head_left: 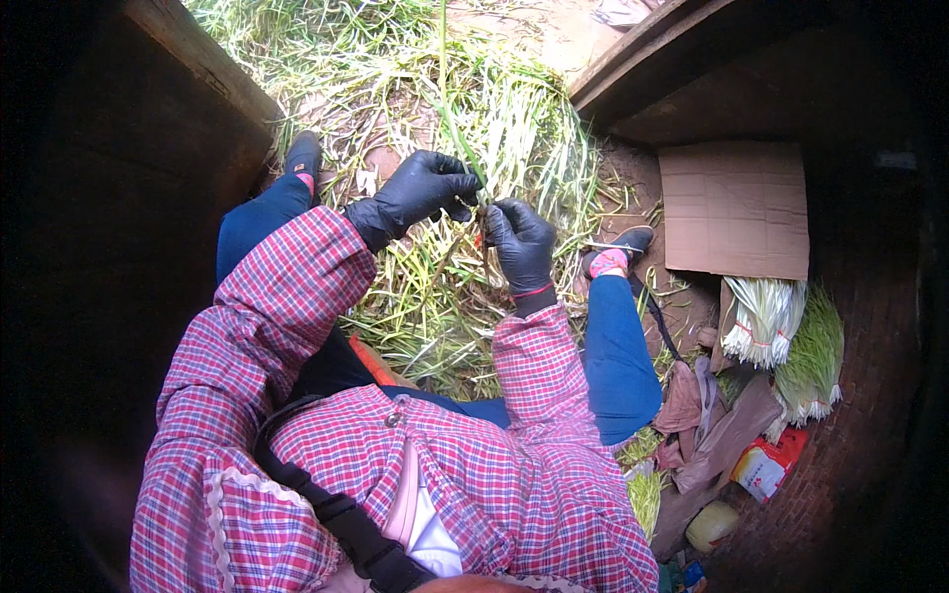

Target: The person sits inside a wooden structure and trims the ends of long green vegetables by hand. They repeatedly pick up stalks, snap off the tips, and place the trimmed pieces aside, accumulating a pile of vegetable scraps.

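At twelve o'clock, the black-gloved left hand (423,193) pinched a slender, ribbon-like green stalk (458,133); the right hand (524,244) pinched its lower end. Tangled leaves (529,124) lay beneath; a creased cardboard sheet (736,210) was at two o'clock.

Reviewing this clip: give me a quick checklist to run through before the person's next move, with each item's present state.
1. Both hands gloved: ok; the left hand and right hand wear black gloves.
2. Left hand grips the green stalk: ok; it is pinched at the fingertips.
3. Right hand grips it too: cannot tell; the fingertips are close by, but contact is unclear.
4. Ground between the feet free of litter: not ok; loose leaves cover much of it.
5. White bundle and green bundle away from the hands: ok; both lie off to the right.
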A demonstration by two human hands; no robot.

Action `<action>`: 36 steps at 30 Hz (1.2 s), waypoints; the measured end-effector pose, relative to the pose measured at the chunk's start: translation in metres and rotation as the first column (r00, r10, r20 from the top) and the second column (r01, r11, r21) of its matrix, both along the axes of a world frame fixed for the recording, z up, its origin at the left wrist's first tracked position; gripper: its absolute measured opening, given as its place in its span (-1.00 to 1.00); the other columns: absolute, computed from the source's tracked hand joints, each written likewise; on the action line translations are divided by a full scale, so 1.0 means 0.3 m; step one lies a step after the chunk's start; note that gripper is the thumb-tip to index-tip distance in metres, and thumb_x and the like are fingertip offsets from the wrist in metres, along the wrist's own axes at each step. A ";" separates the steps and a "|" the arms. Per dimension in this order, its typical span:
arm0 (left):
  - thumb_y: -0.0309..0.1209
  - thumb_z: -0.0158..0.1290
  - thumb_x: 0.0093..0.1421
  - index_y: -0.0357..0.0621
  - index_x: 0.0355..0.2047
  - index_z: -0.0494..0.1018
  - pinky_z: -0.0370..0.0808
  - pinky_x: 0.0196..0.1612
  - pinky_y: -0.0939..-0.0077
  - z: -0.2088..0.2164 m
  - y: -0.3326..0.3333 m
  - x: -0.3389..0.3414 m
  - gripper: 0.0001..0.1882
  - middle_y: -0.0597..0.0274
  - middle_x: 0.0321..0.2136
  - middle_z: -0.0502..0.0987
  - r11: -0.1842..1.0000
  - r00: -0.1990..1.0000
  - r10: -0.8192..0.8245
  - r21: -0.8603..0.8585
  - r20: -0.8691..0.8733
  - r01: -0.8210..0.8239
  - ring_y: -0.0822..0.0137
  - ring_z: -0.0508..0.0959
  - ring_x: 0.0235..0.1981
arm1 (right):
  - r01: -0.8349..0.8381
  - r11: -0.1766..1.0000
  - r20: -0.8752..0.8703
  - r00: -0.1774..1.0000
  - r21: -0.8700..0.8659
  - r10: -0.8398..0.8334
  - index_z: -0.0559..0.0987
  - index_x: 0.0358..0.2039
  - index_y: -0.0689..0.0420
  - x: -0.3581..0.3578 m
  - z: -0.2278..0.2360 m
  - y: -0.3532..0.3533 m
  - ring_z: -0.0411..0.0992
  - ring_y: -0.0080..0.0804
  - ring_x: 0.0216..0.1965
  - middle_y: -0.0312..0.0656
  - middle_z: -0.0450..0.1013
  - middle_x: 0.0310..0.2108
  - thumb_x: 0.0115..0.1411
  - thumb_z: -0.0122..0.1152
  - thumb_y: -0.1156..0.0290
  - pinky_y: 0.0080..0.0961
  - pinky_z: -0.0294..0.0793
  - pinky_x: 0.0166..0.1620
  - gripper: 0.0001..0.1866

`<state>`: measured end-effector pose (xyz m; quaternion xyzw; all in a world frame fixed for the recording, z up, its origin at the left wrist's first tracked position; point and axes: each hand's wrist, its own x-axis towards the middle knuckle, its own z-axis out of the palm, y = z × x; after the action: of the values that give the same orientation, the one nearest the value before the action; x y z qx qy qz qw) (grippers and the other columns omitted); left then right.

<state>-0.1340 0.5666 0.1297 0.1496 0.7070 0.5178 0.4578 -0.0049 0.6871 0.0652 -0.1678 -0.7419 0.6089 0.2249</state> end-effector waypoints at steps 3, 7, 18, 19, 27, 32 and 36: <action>-0.25 -0.01 0.11 -0.14 -0.26 0.49 0.29 -0.64 0.77 0.009 -0.010 -0.005 -0.73 0.34 -0.52 0.53 0.999 1.000 -0.030 -0.011 -0.001 0.030 0.55 0.49 -0.59 | 0.050 0.984 -0.013 0.999 0.171 -0.048 0.46 -0.45 0.14 0.010 -0.021 0.016 0.45 -0.28 -0.61 -0.11 0.42 -0.65 0.07 0.10 0.43 -0.47 0.37 -0.54 -0.93; -0.24 -0.04 0.15 -0.14 -0.30 0.48 0.26 -0.71 0.76 0.038 -0.026 -0.034 -0.74 0.30 -0.49 0.55 0.974 0.989 0.148 0.177 -0.008 -0.145 0.54 0.53 -0.59 | 0.119 0.789 0.015 0.987 0.603 -0.160 0.41 -0.47 0.07 0.054 -0.123 0.082 0.38 -0.05 -0.62 -0.06 0.39 -0.68 0.08 0.04 0.33 -0.21 0.32 -0.56 -0.90; -0.38 0.07 0.08 -0.32 -0.46 0.47 0.42 -0.54 0.61 0.017 -0.037 -0.001 -0.80 0.20 -0.62 0.50 0.932 0.983 0.175 0.313 0.056 -0.184 0.42 0.49 -0.63 | -0.081 0.947 0.206 0.978 0.311 0.016 0.38 -0.07 0.21 0.119 -0.140 0.192 0.33 -0.20 -0.06 -0.01 0.35 -0.10 -0.03 0.21 0.23 -0.39 0.29 -0.02 -0.48; -0.38 0.06 0.08 -0.32 -0.47 0.47 0.42 -0.54 0.61 0.015 -0.026 0.016 -0.80 0.21 -0.62 0.50 0.944 0.988 0.148 0.292 0.038 -0.153 0.43 0.47 -0.65 | -0.128 0.967 0.080 0.990 0.220 0.112 0.35 -0.04 0.20 0.048 -0.110 0.142 0.29 -0.24 -0.01 -0.02 0.31 -0.04 -0.02 0.22 0.25 -0.38 0.27 0.01 -0.46; -0.23 0.00 0.13 -0.08 -0.40 0.51 0.23 -0.64 0.79 0.030 -0.120 -0.153 -0.79 0.37 -0.64 0.49 0.824 0.900 0.430 0.436 -0.065 -0.362 0.61 0.42 -0.65 | -0.246 0.806 0.113 0.927 -0.538 0.358 0.50 -0.38 0.25 0.092 -0.004 0.092 0.26 -0.70 -0.66 -0.35 0.37 -0.63 0.10 0.10 0.43 -0.77 0.24 -0.62 -0.85; -0.28 -0.01 0.14 -0.18 -0.34 0.47 0.19 -0.64 0.81 0.045 -0.216 -0.282 -0.77 0.39 -0.59 0.48 0.679 0.837 0.543 0.555 0.062 -0.481 0.63 0.40 -0.62 | -0.139 0.739 0.142 0.942 -0.659 0.303 0.51 -0.38 0.25 0.270 -0.287 0.329 0.13 -0.76 -0.79 -0.31 0.37 -0.69 0.17 0.00 0.40 -0.79 -0.01 -0.76 -0.82; -0.26 -0.01 0.14 -0.14 -0.35 0.48 0.22 -0.62 0.80 0.117 -0.249 -0.281 -0.78 0.42 -0.60 0.45 0.678 0.766 0.640 0.507 -0.052 -0.532 0.63 0.39 -0.63 | -0.081 0.996 0.776 0.630 0.048 0.014 0.49 -0.21 0.20 0.315 -0.394 0.417 0.44 -0.38 -0.48 -0.05 0.50 -0.41 0.01 0.14 0.27 -0.48 0.42 -0.36 -0.65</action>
<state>-0.2182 0.4918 0.1649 0.0761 0.6190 0.7703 0.1333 0.0897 0.8123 -0.0530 -0.3843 -0.7941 0.4540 -0.1251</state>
